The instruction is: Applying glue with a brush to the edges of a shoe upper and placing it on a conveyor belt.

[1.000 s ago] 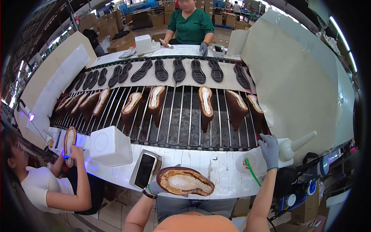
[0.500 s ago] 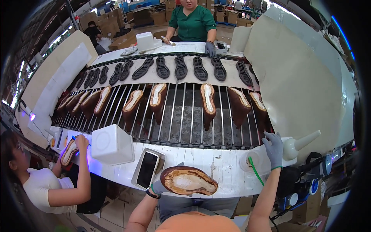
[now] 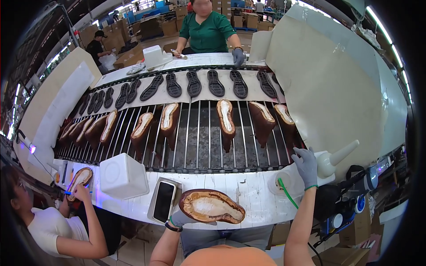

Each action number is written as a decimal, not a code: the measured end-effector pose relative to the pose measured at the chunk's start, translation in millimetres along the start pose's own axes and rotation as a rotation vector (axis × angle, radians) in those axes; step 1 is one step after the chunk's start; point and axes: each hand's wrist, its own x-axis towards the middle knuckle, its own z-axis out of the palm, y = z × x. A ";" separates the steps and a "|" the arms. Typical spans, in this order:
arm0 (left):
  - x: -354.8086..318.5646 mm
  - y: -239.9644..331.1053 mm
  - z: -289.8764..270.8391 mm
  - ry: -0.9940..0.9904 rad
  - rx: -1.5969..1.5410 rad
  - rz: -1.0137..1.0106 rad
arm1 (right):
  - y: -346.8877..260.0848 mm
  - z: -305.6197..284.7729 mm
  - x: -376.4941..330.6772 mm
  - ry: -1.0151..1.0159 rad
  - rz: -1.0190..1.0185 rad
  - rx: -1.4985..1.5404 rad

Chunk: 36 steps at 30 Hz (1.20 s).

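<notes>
In my gloved left hand (image 3: 181, 218) is a brown shoe upper (image 3: 212, 206), its underside turned up. A pale middle and a tan, folded-over border show on that underside; most of my fingers are hidden beneath it. My gloved right hand (image 3: 305, 167) is open, its fingers apart and slightly bent, with nothing visible in it. It hovers above the clear round tub (image 3: 276, 185), beside the conveyor's near edge. A green-handled tool (image 3: 287, 193) leans out of this tub. A white spouted bottle (image 3: 330, 163) stands just right of that hand.
Brown uppers (image 3: 225, 119) stand sole-side up on the conveyor rollers (image 3: 191, 146); black soles (image 3: 194, 84) line a sheet beyond. A phone (image 3: 164, 199) lies in a tray left of my shoe, near a white box (image 3: 122, 175). Co-workers sit at left and opposite.
The view has shifted slightly, and the uppers and soles appear farther left. The left co-worker's hand has moved lower along their upper. I still hold my shoe upper; my right hand stays near the tub.
</notes>
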 end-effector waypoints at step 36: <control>42.3 20.2 29.7 -0.029 0.178 -0.063 | -43.7 5.8 86.8 -0.366 0.195 0.962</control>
